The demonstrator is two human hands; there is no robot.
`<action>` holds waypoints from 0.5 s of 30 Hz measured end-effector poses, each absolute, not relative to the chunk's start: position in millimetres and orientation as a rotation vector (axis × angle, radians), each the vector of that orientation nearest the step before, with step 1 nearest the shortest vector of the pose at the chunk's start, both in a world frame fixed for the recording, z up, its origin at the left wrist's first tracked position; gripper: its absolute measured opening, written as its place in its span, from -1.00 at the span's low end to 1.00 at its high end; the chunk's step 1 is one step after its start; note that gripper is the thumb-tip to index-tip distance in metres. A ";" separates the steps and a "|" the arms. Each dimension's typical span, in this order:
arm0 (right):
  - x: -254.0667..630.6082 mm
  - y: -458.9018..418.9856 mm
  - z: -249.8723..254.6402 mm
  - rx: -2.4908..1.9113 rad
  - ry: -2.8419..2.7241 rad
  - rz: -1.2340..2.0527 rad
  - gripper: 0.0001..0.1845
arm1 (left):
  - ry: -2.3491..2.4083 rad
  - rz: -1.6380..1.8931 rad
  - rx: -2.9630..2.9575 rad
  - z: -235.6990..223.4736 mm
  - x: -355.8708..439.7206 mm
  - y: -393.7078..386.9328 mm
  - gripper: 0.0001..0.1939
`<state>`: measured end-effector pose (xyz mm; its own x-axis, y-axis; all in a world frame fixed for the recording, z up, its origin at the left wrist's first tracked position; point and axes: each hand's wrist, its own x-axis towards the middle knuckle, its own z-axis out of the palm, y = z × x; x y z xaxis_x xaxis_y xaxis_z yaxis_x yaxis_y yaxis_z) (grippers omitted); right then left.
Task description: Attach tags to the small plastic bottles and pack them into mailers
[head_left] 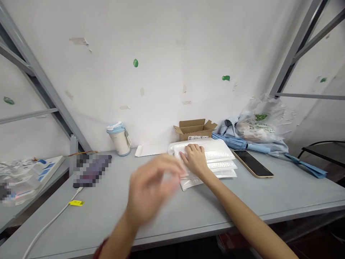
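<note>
Several white padded bubble mailers (219, 153) lie in a loose, fanned stack on the grey table. My right hand (196, 158) rests palm down on top of them, its thumb apart from the fingers and the fingers lying along the upper mailer. In front of the stack's left edge hovers my left hand (152, 189), smeared by motion. Its fingers and thumb curve towards each other, with a gap between them; whether the tips meet or pinch anything is too blurred to make out. Part of the stack's left side is hidden behind this hand.
Behind the mailers stands an open cardboard box (195, 131). A phone (253, 163), a blue umbrella (237, 143) and a plastic bag (262, 120) lie to the right. Leftwards are a white flat packet (151, 149), a tumbler (119, 139) and a cable (51, 221).
</note>
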<state>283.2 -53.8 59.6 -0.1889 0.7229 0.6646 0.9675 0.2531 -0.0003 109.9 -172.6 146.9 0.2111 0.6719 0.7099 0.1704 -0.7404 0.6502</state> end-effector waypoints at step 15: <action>282.2 -55.2 57.5 -1.303 -2.175 -0.594 -0.60 | 2.167 0.332 2.505 25.2 36.7 7.4 -0.66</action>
